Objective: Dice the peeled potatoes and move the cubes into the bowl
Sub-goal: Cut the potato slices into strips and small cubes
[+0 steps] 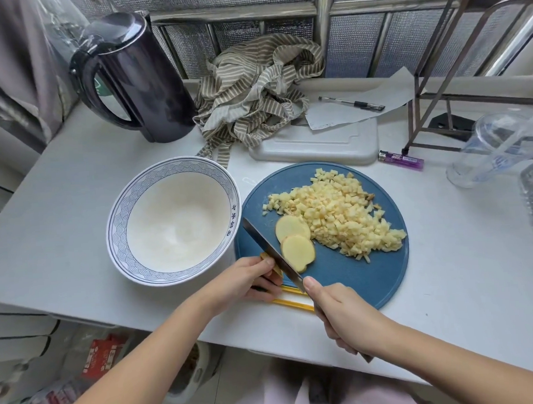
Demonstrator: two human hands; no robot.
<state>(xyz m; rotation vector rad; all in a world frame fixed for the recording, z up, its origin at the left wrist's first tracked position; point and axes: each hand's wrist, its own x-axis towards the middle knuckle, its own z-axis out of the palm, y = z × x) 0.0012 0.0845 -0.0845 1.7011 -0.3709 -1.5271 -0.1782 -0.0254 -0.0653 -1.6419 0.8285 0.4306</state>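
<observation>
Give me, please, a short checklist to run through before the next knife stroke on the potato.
1. Grip: the right hand holds the knife by its handle: ok.
2. Fingers: the left hand clear of the blade: cannot tell, it lies very close.
3. Hold: the potato piece under that hand steady: cannot tell, mostly hidden.
4. Path: the two slices and cube pile lie on the blade's cut side: ok.
5. Target: the bowl stands empty beside the cutting board: ok.

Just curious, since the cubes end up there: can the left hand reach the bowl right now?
Probably yes. The left hand sits right beside the bowl, nothing between them, though it is holding down a potato piece.
</observation>
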